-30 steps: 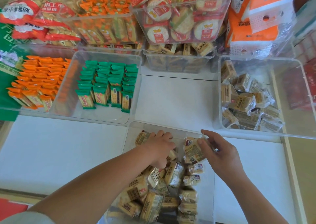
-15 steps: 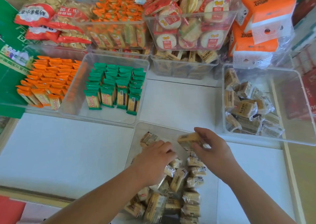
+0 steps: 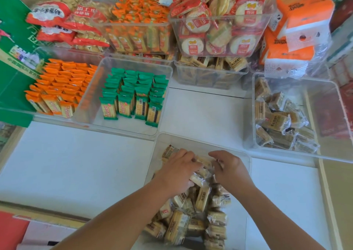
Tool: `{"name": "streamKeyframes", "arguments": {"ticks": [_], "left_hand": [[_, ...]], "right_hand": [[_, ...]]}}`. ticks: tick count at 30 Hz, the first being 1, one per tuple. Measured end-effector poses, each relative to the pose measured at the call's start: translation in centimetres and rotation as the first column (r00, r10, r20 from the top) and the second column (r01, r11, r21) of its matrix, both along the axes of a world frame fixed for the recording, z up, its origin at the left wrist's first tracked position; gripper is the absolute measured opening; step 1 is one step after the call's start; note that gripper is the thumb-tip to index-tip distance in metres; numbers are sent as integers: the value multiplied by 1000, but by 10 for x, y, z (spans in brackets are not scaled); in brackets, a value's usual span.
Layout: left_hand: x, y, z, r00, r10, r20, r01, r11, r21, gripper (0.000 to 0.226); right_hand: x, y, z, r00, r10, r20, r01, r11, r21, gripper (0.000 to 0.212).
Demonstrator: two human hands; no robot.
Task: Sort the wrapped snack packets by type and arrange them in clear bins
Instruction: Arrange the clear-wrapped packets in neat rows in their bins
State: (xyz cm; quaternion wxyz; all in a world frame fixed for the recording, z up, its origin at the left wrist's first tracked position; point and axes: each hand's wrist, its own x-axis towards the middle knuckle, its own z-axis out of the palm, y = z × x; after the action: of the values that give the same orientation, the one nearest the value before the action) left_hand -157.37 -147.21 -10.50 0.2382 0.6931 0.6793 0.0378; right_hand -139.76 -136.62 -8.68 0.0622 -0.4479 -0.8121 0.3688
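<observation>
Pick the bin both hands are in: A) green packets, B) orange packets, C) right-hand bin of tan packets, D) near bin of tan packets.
D: the left hand and right hand both reach among the tan packets in the near bin.

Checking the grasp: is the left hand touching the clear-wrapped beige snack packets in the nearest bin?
Touching. The head view shows the left hand curled over the clear-wrapped beige snack packets without a gap.
</observation>
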Motion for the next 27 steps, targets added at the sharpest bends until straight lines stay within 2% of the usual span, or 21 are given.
{"name": "streamKeyframes", "arguments": {"ticks": [3, 6, 8, 12, 14, 17, 19, 23, 27], "left_hand": [[8, 9, -1, 1000, 27, 7, -26, 1000, -11, 63], [14, 15, -1, 995, 94, 19, -94, 995, -15, 69], [9, 17, 3, 992, 124, 25, -123, 991, -50, 70], [-16, 0, 19, 987, 153, -54, -151, 988, 38, 31], [-22, -13, 26, 972, 221, -80, -221, 975, 10, 40], [-13, -24, 27, 943, 321, -89, -333, 916, -224, 71], [-5, -23, 22, 919, 380, -107, -395, 883, -256, 74], [-4, -18, 13, 865, 499, -57, -502, 854, -135, 54], [-5, -9, 6, 793, 604, 71, -581, 787, -207, 38]], "right_hand": [[16, -11, 0, 994, 111, 5, -111, 994, 26, 43], [15, -17, -10, 976, 190, 110, -199, 976, 85, 56], [7, -17, -19, 960, 192, 205, -224, 964, 144, 53], [-7, -16, -29, 921, 180, 344, -277, 927, 255, 41], [-8, -15, -28, 908, 189, 374, -295, 923, 249, 39], [-7, -18, -23, 897, 186, 400, -297, 925, 235, 50], [-10, -21, -21, 897, 188, 400, -308, 915, 260, 53], [-8, -24, -24, 896, 223, 384, -350, 887, 303, 54], [-6, -21, -28, 903, 158, 400, -291, 909, 298, 50]]}}
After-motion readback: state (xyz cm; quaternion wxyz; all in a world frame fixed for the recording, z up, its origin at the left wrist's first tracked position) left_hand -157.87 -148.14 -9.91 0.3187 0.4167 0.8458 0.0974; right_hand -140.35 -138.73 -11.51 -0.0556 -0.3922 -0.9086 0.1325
